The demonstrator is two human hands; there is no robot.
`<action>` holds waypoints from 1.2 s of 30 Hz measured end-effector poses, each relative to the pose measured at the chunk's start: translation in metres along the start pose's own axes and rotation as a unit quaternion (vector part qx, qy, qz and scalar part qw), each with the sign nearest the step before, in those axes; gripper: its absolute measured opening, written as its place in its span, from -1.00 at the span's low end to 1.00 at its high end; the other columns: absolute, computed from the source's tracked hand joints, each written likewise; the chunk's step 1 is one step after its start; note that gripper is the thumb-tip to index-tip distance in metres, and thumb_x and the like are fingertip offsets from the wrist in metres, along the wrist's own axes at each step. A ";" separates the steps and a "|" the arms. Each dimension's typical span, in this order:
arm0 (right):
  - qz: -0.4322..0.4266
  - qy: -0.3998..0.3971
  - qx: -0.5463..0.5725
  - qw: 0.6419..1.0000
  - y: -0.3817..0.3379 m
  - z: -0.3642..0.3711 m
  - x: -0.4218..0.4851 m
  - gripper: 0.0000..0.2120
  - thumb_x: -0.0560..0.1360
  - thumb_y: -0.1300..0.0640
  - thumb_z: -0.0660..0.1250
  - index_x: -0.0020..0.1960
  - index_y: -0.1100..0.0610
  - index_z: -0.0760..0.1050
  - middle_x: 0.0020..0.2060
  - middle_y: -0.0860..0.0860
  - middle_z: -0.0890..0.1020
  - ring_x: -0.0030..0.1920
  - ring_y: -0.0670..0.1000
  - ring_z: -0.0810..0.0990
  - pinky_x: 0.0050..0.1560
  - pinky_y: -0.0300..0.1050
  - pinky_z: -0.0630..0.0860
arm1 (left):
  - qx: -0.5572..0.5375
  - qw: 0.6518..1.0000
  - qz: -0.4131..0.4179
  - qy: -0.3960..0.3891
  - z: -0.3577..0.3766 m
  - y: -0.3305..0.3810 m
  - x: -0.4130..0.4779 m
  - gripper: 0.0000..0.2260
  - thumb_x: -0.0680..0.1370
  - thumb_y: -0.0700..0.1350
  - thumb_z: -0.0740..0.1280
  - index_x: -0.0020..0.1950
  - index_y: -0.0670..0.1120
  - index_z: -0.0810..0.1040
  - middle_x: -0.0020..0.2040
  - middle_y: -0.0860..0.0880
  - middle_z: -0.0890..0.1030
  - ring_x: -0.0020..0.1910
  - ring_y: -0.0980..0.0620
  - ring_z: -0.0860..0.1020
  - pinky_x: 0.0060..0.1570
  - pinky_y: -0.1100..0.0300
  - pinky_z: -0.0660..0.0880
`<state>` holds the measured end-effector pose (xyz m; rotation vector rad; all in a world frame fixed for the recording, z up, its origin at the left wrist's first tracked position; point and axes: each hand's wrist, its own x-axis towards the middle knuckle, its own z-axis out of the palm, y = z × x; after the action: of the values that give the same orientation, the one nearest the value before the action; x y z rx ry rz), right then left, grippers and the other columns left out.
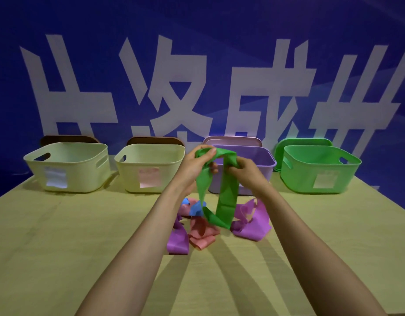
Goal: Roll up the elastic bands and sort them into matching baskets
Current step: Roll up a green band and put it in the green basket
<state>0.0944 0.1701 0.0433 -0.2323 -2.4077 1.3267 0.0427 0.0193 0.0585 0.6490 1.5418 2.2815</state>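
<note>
While in hands (pixel 194 166) (pixel 248 171), green band (pixel 227 197) before purple basket (pixel 264 156).

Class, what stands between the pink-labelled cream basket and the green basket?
The purple basket, in the head view, partly hidden behind the green band.

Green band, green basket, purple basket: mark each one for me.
green band (pixel 227 197), head view, on the wider hanging strip
green basket (pixel 297 179), head view, on the front wall beside its label
purple basket (pixel 257 155), head view, on the inside back wall
</note>
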 end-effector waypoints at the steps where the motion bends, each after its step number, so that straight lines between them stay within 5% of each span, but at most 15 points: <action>1: 0.011 0.004 0.040 0.999 -0.005 -0.005 0.000 -0.85 0.52 0.28 0.30 0.04 0.12 0.56 -0.16 0.05 0.61 -0.15 0.00 0.56 -0.08 -0.11 0.50 | -0.001 1.000 -0.010 0.018 -0.004 -0.002 -0.001 -0.86 0.52 -0.20 0.38 0.05 -0.14 0.49 -0.28 -0.07 0.55 -0.45 0.07 0.48 -0.41 0.23 0.48; 4: 0.043 -0.016 0.167 0.985 -0.018 -0.023 0.000 -0.91 0.55 0.27 0.27 -0.06 0.16 0.54 -0.26 0.06 0.58 -0.26 -0.02 0.52 -0.20 -0.18 0.46 | 0.068 0.995 -0.050 0.056 -0.024 -0.013 -0.004 -0.66 0.44 -0.21 0.47 0.13 -0.15 0.42 -0.30 -0.06 0.51 -0.50 0.10 0.38 -0.54 0.28 0.33; 7: 0.064 -0.024 0.220 0.973 -0.028 -0.041 -0.001 -0.87 0.56 0.31 0.23 -0.10 0.15 0.50 -0.36 0.06 0.49 -0.41 -0.04 0.43 -0.38 -0.20 0.44 | 0.120 0.990 -0.073 0.014 -0.040 -0.019 -0.013 -0.75 0.45 -0.25 0.45 0.06 -0.15 0.48 -0.24 -0.08 0.52 -0.50 0.11 0.42 -0.57 0.31 0.35; 9: 0.054 -0.022 0.152 0.987 -0.031 -0.049 -0.003 -0.87 0.56 0.31 0.24 -0.10 0.14 0.50 -0.36 0.05 0.45 -0.41 -0.05 0.38 -0.40 -0.21 0.40 | 0.129 0.987 -0.092 -0.038 -0.043 -0.019 -0.018 -0.91 0.50 -0.20 0.39 -0.01 -0.14 0.57 -0.18 -0.08 0.58 -0.33 0.04 0.56 -0.37 0.25 0.53; 12: 0.029 -0.025 0.110 0.993 -0.037 -0.053 -0.007 -0.86 0.55 0.31 0.26 -0.14 0.14 0.51 -0.39 0.03 0.46 -0.41 -0.07 0.38 -0.37 -0.25 0.37 | 0.177 0.980 -0.073 -0.056 -0.046 -0.021 -0.019 -0.92 0.53 -0.15 0.35 -0.04 -0.06 0.64 -0.16 0.01 0.64 -0.09 0.04 0.57 -0.03 0.16 0.47; 19: 0.006 0.051 0.064 0.997 -0.040 -0.061 -0.003 -0.88 0.56 0.34 0.23 0.06 0.23 0.49 -0.29 0.05 0.56 -0.39 -0.05 0.41 -0.47 -0.32 0.36 | -0.007 0.997 -0.038 -0.060 -0.042 -0.004 -0.019 -0.89 0.58 -0.25 0.23 0.03 -0.17 0.54 -0.24 -0.04 0.65 -0.24 0.07 0.62 0.00 0.12 0.51; 22: 0.007 0.035 -0.078 0.996 -0.036 -0.067 0.001 -0.84 0.52 0.34 0.29 0.09 0.23 0.51 -0.19 0.10 0.62 -0.27 0.04 0.50 -0.32 -0.16 0.43 | -0.050 0.995 -0.060 -0.067 -0.042 0.004 -0.018 -0.87 0.59 -0.23 0.22 -0.01 -0.14 0.57 -0.19 -0.03 0.67 -0.21 0.09 0.62 0.04 0.06 0.48; 25: -0.009 -0.050 -0.220 0.974 -0.035 -0.076 -0.002 -0.81 0.48 0.27 0.39 0.09 0.25 0.54 -0.04 0.17 0.61 -0.05 0.13 0.54 0.04 0.02 0.50 | 0.037 0.996 -0.079 -0.005 -0.045 0.006 -0.015 -0.91 0.57 -0.17 0.29 -0.02 -0.05 0.60 -0.22 0.06 0.67 -0.21 0.13 0.60 -0.08 0.14 0.47; 29: -0.003 -0.168 -0.073 0.983 -0.042 -0.087 -0.015 -0.94 0.51 0.22 0.35 -0.06 0.19 0.59 -0.20 0.11 0.59 -0.16 0.01 0.51 -0.10 -0.16 0.47 | 0.102 0.989 -0.065 0.082 -0.050 0.000 -0.013 -0.92 0.53 -0.18 0.36 -0.10 -0.02 0.61 -0.29 0.06 0.65 -0.23 0.08 0.57 -0.16 0.18 0.48; 32: 0.024 -0.154 0.098 0.983 -0.046 -0.091 -0.018 -0.84 0.57 0.22 0.23 0.01 0.18 0.58 -0.17 0.07 0.63 -0.15 -0.03 0.57 -0.04 -0.18 0.49 | 0.122 0.986 -0.060 0.098 -0.052 -0.005 -0.013 -0.90 0.53 -0.21 0.36 -0.10 -0.01 0.59 -0.29 0.07 0.64 -0.25 0.10 0.58 -0.18 0.22 0.47; 36: 0.083 -0.114 0.186 0.972 -0.049 -0.084 -0.013 -0.73 0.64 0.16 0.11 0.09 0.27 0.54 -0.31 0.08 0.53 -0.29 -0.01 0.51 -0.18 -0.16 0.51 | -0.035 0.993 -0.088 0.064 -0.041 -0.005 -0.011 -0.83 0.63 -0.26 0.15 -0.02 -0.12 0.52 -0.34 -0.03 0.56 -0.48 0.11 0.49 -0.33 0.20 0.48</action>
<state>0.1425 0.2051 0.1218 -0.1874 -2.2964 1.9444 0.0302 -0.0166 0.0386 0.3396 1.5023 2.2702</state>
